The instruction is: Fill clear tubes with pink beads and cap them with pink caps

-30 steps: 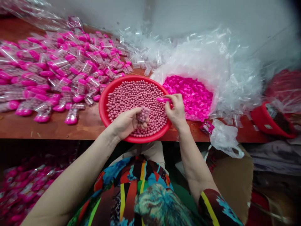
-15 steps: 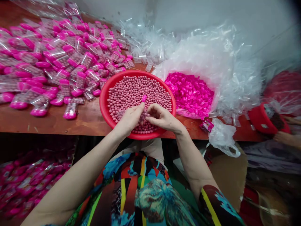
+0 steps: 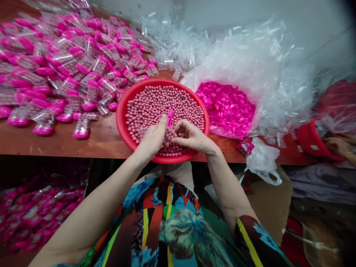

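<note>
From head height we look forward and steeply down over the patterned shirt point(image 3: 167, 222) onto the nearby red bowl point(image 3: 172, 160), our single view reaching across the table point(image 3: 55, 142) to the wall point(image 3: 205, 13), which seems blurred at far right.

Both hands point(image 3: 152, 141) are over pink beads point(image 3: 164, 100) in a red bowl point(image 3: 121, 118).

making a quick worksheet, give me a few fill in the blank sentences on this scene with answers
The bowl holding the round beads is coloured ____.
The small plastic piece held by the left hand is coloured ____.
On the person's ____ side of the bowl lie bead-filled containers.
On the person's ____ side of the bowl lie loose pink pieces.

Missing words: red; pink; left; right.
</note>
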Available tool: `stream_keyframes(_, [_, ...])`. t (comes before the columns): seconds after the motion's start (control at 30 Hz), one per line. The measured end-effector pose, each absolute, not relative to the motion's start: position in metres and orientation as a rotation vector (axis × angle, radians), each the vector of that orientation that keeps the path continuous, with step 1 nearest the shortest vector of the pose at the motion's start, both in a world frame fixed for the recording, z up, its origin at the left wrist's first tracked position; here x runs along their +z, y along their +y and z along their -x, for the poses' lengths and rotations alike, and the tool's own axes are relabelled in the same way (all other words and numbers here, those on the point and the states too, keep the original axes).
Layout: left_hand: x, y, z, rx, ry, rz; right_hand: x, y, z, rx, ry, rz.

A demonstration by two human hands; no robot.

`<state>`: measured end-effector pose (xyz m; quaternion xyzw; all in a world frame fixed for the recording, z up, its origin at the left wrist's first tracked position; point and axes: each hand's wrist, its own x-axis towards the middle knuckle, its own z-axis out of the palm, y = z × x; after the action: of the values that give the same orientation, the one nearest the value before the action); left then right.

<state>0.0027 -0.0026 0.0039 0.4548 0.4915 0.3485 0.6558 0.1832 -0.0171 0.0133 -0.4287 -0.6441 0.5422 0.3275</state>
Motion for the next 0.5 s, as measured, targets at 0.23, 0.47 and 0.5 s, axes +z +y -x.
stream_keyframes(0.23, [0.006, 0.003, 0.001, 0.772, 0.895, -0.798, 0.025, -0.010, -0.179, 1.556, -1.579, 1.076])
stream_keyframes(0.47, [-0.003, -0.003, 0.002, 0.873, 0.991, -0.954, 0.034, -0.007, -0.178, 1.470, -1.799, 1.144])
stream_keyframes(0.5, [-0.003, -0.005, 0.002, 0.886, 1.005, -0.981, 0.034, -0.008, -0.179, 1.471, -1.813, 1.154])
